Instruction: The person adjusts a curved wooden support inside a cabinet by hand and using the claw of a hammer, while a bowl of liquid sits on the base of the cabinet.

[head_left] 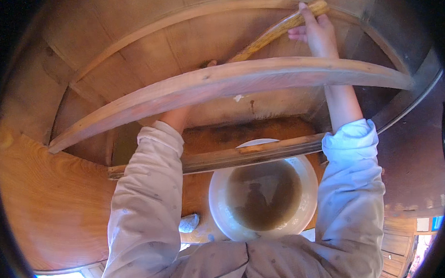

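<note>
With left hand hidden behind curved wooden plank point(230, 85), grip unknowable: right hand point(317, 33) clamped on long rough wooden stick point(273, 34) at 1 o'clock, above white round basin of brown liquid point(302, 170).

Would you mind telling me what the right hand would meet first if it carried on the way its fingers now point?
The right hand already rests its fingers on the wooden stick. Going on past it, the fingers would most likely meet the curved wooden wall of the big tub, though depth is hard to judge here.

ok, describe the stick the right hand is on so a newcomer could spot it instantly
Start at the big round wooden tub filling the view. Past the curved plank spanning it, look upper right: the wooden stick slants under the right hand. Unlike the smooth planks, it is thin and rough.
</note>
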Demonstrator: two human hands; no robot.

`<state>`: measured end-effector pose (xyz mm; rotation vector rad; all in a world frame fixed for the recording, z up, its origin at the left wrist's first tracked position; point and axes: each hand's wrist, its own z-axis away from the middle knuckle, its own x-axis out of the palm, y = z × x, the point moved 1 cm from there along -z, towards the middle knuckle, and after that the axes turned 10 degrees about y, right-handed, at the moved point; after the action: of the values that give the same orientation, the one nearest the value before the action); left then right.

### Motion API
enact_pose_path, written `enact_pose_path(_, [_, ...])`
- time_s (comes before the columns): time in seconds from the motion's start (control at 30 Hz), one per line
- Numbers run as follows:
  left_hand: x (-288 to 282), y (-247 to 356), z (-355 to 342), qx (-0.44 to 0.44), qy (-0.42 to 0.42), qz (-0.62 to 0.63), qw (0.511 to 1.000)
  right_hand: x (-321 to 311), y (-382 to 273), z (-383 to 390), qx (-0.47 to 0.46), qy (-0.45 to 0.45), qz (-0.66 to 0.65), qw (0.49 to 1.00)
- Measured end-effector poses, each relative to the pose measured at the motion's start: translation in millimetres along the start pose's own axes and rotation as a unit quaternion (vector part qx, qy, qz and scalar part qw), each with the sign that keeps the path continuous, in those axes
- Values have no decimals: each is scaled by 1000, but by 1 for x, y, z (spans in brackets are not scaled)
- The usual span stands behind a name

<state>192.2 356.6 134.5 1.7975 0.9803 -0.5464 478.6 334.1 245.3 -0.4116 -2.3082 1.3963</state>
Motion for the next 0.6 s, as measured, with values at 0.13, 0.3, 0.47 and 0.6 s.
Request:
enact_pose_path(0.13, [2,1,-9,-7,0,0,1000,-15,3,5,9,10,-10,1000])
enact_pose_path(0.3, [-12,-18,-11,-20,6,-13,1000,1,7,24,27,21,-53,998])
enact_pose_path(0.47, [-15,-35,-11,-26,8,-13,1000,13,11,25,69,-6,-84,994])
enact_pose_path(0.6, [-10,-34,-18,-26,7,-5,1000,6,27,25,209,5,-106,972])
